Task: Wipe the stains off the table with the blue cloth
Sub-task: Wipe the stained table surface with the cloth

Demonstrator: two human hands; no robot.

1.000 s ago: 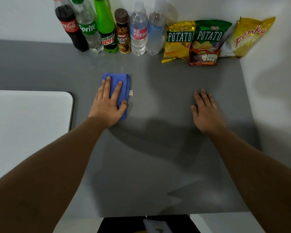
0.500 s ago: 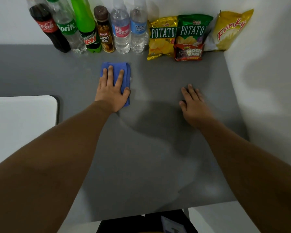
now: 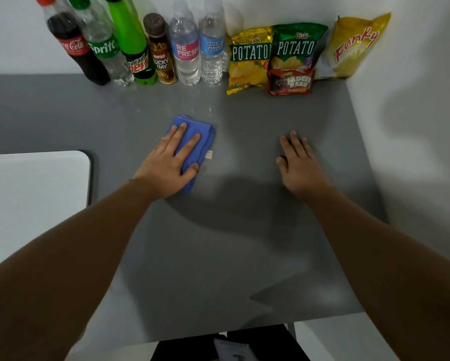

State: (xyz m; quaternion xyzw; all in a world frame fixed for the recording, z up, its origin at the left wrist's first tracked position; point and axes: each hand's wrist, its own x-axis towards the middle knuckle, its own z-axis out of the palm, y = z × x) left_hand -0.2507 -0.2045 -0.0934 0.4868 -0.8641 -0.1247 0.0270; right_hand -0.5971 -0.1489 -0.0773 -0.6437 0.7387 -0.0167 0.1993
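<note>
1. The grey desk (image 3: 218,256) meets a white wall on the right and at the back, where bottles (image 3: 164,50) and snack bags (image 3: 283,56) line up; a white tray (image 3: 36,204) sits at the left. Bare grey surface spreads toward the near edge.
2. The folded blue cloth (image 3: 205,136) lies mid-desk under the left hand (image 3: 169,162), whose straight fingers press flat on it; only its far and right margins show.
3. Its long axis runs near-to-far, tilted slightly left at the far end.
4. The right hand (image 3: 299,165) rests flat, fingers extended, well apart from the cloth.
</note>
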